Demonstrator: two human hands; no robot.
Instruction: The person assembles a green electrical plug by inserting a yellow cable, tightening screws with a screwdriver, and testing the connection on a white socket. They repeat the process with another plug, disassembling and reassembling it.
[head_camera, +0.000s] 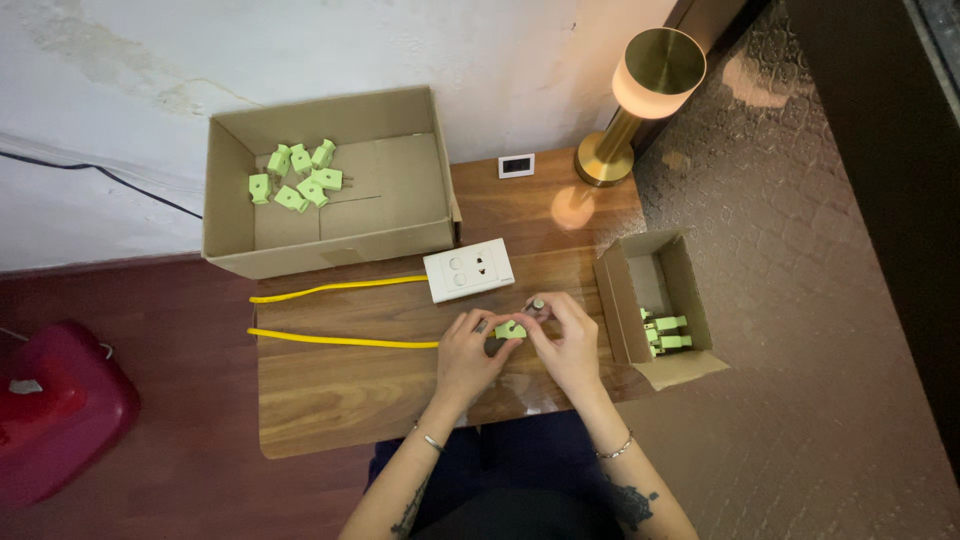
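Both hands (520, 345) pinch green plug (509, 329) | wooden table (340, 390) | white wall (300, 50) | brass lamp (640, 100)

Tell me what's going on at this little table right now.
A person seated at a small wooden table holds a light green plastic plug between the left hand and right hand, the right also pinching a small dark tool. More green plugs lie in the large cardboard box and small cardboard box.

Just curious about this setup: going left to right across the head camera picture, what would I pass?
Red case → big box of green plugs → white socket → left hand → right hand → brass lamp → small box
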